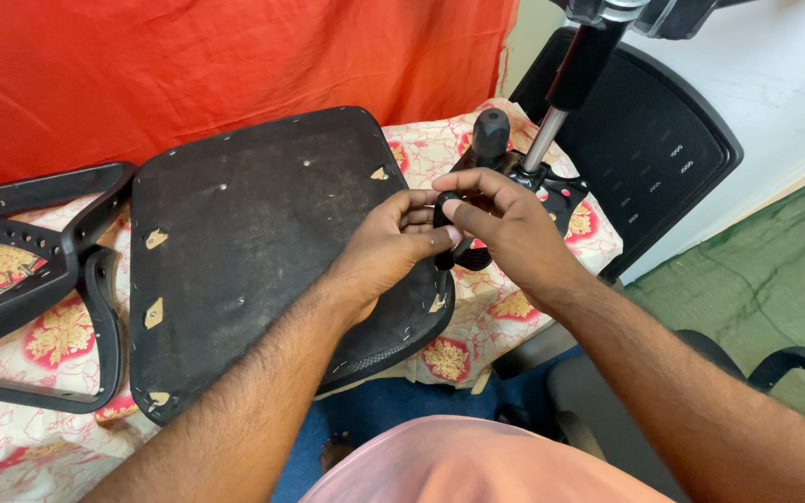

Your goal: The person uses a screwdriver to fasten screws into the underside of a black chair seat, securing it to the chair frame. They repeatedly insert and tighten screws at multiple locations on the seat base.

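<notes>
Both of my hands meet over the right edge of an upturned black chair seat (pixel 253 242) that lies on a flowered cloth. My left hand (pixel 393 244) and my right hand (pixel 500 219) are closed together on a small black part (pixel 443 216), mostly hidden by my fingers. Just behind them sits a black metal chair mechanism (pixel 552 186) with a round black knob (pixel 491 130) and a shiny gas cylinder (pixel 544 140) rising up to the right.
Black armrest frames (pixel 44 270) lie on the cloth at the left. A black chair back (pixel 645 140) stands at the right. An orange-red cloth (pixel 235 65) hangs behind. Green floor (pixel 757 279) and another chair's arm (pixel 798 363) are at lower right.
</notes>
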